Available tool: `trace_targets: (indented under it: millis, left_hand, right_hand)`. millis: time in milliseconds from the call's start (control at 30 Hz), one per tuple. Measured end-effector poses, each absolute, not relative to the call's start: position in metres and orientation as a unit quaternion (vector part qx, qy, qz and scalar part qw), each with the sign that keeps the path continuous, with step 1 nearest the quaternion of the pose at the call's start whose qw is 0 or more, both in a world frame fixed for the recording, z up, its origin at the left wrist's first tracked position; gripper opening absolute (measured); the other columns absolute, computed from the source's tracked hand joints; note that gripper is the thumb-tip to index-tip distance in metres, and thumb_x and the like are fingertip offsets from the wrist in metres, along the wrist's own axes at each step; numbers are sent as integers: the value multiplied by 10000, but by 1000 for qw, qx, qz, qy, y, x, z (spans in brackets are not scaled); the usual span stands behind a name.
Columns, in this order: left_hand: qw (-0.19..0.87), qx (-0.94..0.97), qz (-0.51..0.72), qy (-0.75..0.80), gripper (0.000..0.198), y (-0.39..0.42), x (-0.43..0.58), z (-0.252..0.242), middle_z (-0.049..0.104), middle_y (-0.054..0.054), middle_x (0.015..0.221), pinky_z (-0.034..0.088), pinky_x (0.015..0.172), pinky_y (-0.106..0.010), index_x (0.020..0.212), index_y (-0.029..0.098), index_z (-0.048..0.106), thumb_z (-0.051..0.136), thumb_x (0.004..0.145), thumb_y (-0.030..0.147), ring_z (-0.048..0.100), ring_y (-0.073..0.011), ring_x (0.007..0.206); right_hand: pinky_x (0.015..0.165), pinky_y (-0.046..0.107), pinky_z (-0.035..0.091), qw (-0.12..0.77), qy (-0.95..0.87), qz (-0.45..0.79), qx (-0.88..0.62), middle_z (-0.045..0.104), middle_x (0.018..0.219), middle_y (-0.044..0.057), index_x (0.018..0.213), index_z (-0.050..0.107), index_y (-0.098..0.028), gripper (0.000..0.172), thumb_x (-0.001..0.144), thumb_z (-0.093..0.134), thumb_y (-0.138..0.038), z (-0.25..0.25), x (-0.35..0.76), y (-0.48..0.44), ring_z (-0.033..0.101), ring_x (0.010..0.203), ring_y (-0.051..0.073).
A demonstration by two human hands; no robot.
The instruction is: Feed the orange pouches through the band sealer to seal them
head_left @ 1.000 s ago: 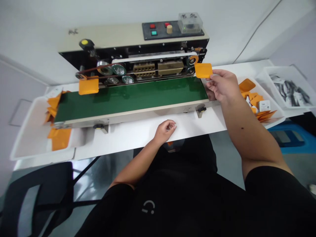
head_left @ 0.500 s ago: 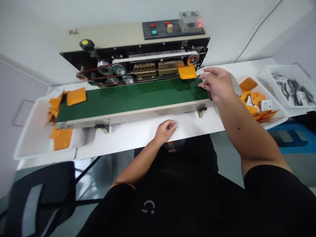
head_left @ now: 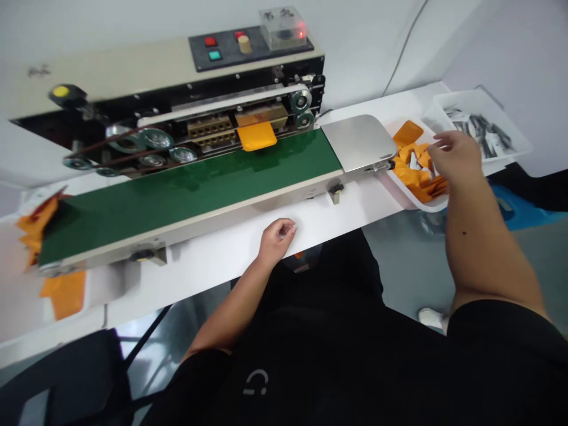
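My left hand point(head_left: 276, 239) rests on the white table in front of the belt sealing machine point(head_left: 146, 83), its fingers curled in towards the thumb with nothing in them. Over the right-hand white bin of orange pouches, my right hand point(head_left: 457, 155) hovers with fingers partly stretched and apart, holding nothing I can see. One orange pouch point(head_left: 257, 136) sits with its upper edge in the machine's sealing track, above the green conveyor belt point(head_left: 195, 195). In the right bin point(head_left: 426, 207) lie several loose orange pouches point(head_left: 412, 171).
A metal plate point(head_left: 359, 142) extends from the belt's right end. Behind my right hand stands another white bin point(head_left: 510, 118) with grey-and-white packets. More orange pouches point(head_left: 66, 293) fill a bin at the belt's left end. A dark chair point(head_left: 66, 367) stands at lower left.
My right hand has moved right, from the belt's end to over the pouch bin. The pouch in the track has travelled left along the machine; the one at the belt's left end is off it. The view has shifted right.
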State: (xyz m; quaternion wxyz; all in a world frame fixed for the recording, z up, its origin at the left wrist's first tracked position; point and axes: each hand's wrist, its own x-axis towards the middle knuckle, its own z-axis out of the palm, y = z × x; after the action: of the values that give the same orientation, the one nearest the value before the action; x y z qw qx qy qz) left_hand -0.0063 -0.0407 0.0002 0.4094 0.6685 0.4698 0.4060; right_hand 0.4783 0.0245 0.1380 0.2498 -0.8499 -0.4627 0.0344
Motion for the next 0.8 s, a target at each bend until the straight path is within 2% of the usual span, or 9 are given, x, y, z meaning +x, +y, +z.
trace_targets:
  millis: [100, 167, 300, 433, 567, 633, 733, 800]
  left_hand:
    - [405, 669, 403, 476, 223, -40, -6, -1, 736, -42, 903, 538, 793, -292, 1033, 217, 735, 691, 969, 426, 676, -171, 815]
    - [403, 668, 403, 479, 219, -40, -6, -2, 738, -41, 900, 538, 790, -289, 1037, 218, 736, 697, 967, 422, 673, -170, 808]
    - [403, 666, 397, 486, 229, -39, -6, -3, 748, -51, 917, 545, 794, -295, 1051, 220, 737, 698, 966, 429, 680, -176, 819]
    - [394, 670, 390, 493, 240, -39, -5, -3, 751, -52, 911, 556, 793, -299, 1050, 224, 742, 694, 964, 443, 685, -179, 810]
    - [395, 668, 385, 499, 263, -40, -5, -3, 752, -55, 914, 566, 789, -298, 1044, 224, 743, 689, 963, 469, 692, -182, 810]
    - [394, 668, 384, 501, 264, -40, -5, -2, 752, -53, 913, 566, 793, -298, 1035, 222, 742, 693, 960, 470, 689, -180, 805]
    - [392, 668, 384, 503, 256, -40, -5, -1, 748, -48, 899, 561, 800, -294, 1024, 215, 741, 703, 954, 458, 684, -174, 804]
    - [393, 667, 383, 503, 250, -39, -4, 0, 747, -46, 895, 557, 798, -290, 1024, 211, 740, 705, 953, 448, 683, -172, 804]
  right_hand:
    - [898, 325, 446, 123, -508, 124, -843, 710, 1216, 75, 1259, 722, -229, 394, 881, 796, -314, 134, 509, 16, 608, 968, 180]
    - [901, 318, 411, 90, -548, 177, -813, 683, 1217, 86, 1259, 711, -211, 452, 836, 865, -251, 129, 518, 13, 574, 950, 165]
    - [882, 284, 341, 124, -582, 207, -777, 629, 1049, 55, 1168, 684, -167, 563, 684, 943, -41, 117, 522, 19, 470, 865, 132]
    - [874, 262, 289, 147, -596, 168, -771, 519, 898, -19, 950, 613, -167, 521, 607, 993, -71, 112, 523, 32, 347, 807, 115]
    - [918, 255, 284, 148, -570, 174, -789, 513, 911, -25, 830, 519, -166, 580, 543, 1017, -91, 114, 526, 45, 277, 769, 93]
    - [939, 257, 292, 144, -549, 190, -801, 572, 976, 3, 861, 547, -154, 589, 523, 1029, -132, 118, 528, 49, 297, 771, 83]
    - [919, 260, 330, 128, -517, 236, -813, 651, 1075, 42, 1039, 646, -121, 602, 570, 1016, -195, 127, 529, 51, 412, 793, 71]
    - [871, 263, 364, 168, -490, 240, -821, 696, 1067, 49, 1132, 691, -93, 654, 559, 1002, -140, 133, 530, 51, 476, 780, 67]
